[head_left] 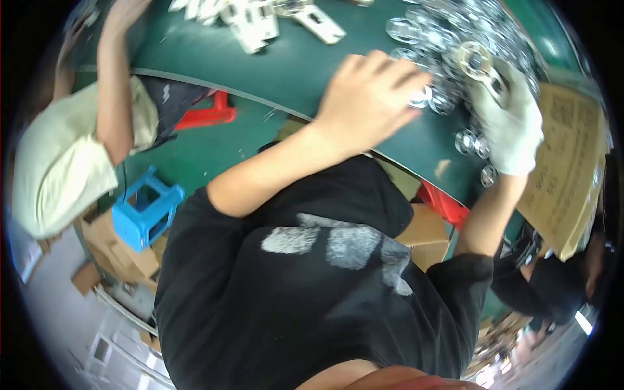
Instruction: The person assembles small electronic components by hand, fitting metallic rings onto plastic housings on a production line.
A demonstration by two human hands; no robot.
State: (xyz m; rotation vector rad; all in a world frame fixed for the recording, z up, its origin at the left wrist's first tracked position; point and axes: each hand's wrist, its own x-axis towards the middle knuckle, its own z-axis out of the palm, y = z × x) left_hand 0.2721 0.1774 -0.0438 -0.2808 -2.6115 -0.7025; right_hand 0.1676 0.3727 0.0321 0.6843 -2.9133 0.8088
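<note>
My right hand point(510, 123), in a white glove, is closed round a cream-white plastic part point(475, 60) with a ring-shaped head and a short handle. That ring sits over a large heap of clear, shiny round pieces point(435, 36). Bare and slightly blurred, my left hand point(370, 97) is at the near left edge of the heap. Between its thumb and fingertips shows one clear round piece point(421, 98), seemingly pinched. A few more clear round pieces point(465, 141) lie near my right wrist.
More white plastic parts point(250, 26) lie on the green table point(286, 71) at the far left. A cardboard sheet or box point(565, 169) stands at the right. Left of me are another person's arm point(114, 91), a blue stool point(148, 208) and a red stool point(211, 114).
</note>
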